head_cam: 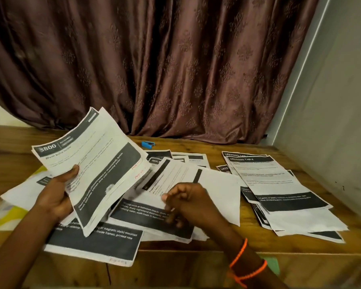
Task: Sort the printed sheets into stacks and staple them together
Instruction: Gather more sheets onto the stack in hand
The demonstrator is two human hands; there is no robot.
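A: The left hand (56, 195) is gripping a small bundle of sheets (92, 170), thumb curled over the near edge, and holding it tilted above the counter (258, 247). Its top page is headed "Wash baby bottle".

B: And the right hand (188, 203)?

A: It is curling its fingers and pinching the edge of a loose sheet (175, 180) on the middle pile (150, 215), which is lying fanned and overlapping.

B: So sorting is under way. My advice: she should be reading each heading before lifting, taking one sheet at a time, and squaring the edges of the bundle before any stapling.

A: Agreed. A sorted stack (279, 184) headed "Dressing table" is lying well apart at the right, roughly aligned.

B: The stapler (148, 144)?

A: The small blue one is sitting at the back near the curtain (175, 69), untouched.

B: Any trays or boxes?

A: None is showing; the papers are resting straight on the wood. Something yellow (13, 217) is peeking out at the left, too blurred to identify.
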